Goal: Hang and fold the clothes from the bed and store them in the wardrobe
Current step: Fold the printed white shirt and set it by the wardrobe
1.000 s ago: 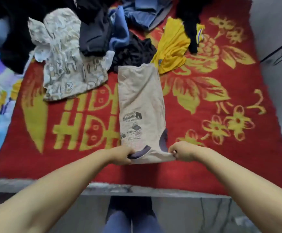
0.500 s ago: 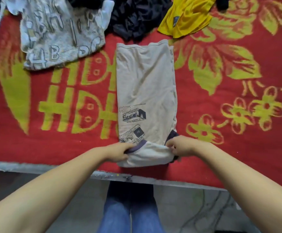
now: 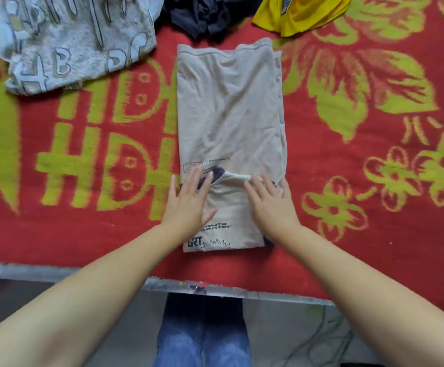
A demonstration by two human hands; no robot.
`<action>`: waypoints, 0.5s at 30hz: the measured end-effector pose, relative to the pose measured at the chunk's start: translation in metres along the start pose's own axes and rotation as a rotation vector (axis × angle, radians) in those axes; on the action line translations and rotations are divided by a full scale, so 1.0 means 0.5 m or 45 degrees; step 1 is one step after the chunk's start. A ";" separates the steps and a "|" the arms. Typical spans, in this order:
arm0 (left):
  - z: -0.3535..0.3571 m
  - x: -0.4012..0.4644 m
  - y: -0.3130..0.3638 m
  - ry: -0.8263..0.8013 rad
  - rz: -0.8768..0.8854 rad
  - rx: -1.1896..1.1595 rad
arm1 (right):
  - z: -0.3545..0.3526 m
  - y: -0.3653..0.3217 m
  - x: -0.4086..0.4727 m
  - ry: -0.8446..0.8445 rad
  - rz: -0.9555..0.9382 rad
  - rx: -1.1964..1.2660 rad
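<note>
A: Presently, the fingers (image 3: 198, 178) of the left hand (image 3: 189, 205) are spread straight and laid flat on the beige T-shirt (image 3: 228, 109); nothing is grasped. The right hand (image 3: 271, 205) is likewise released, its fingers pressed on the turned-up collar end.

B: And where is the shirt placed?

A: It is laid lengthwise on the red blanket (image 3: 348, 229) of the bed, near the front edge, already narrowed into a strip, with the near end folded over.

B: How much is judged to be done?

A: Only a part. One fold is being flattened; a further fold appears to be needed. A grey printed garment (image 3: 75, 41), a dark garment (image 3: 202, 14) and a yellow garment (image 3: 300, 14) are left unfolded beyond it. No wardrobe can be seen, so storage is presumed to be outstanding.
</note>
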State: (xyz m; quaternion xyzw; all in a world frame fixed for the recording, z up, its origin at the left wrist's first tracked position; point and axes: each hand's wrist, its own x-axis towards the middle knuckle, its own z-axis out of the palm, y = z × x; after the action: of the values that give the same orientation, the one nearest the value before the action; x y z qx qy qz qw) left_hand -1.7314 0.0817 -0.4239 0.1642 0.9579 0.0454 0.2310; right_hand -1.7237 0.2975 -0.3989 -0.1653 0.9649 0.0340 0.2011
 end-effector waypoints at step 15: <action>0.078 -0.094 0.021 -0.524 0.159 0.222 | 0.057 -0.031 -0.055 -0.633 -0.240 -0.118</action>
State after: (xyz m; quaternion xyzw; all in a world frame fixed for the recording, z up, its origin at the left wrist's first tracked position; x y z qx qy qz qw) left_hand -1.6707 0.0764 -0.4367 0.2485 0.8788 -0.0577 0.4033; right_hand -1.6842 0.2950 -0.4139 -0.2500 0.8638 0.0988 0.4262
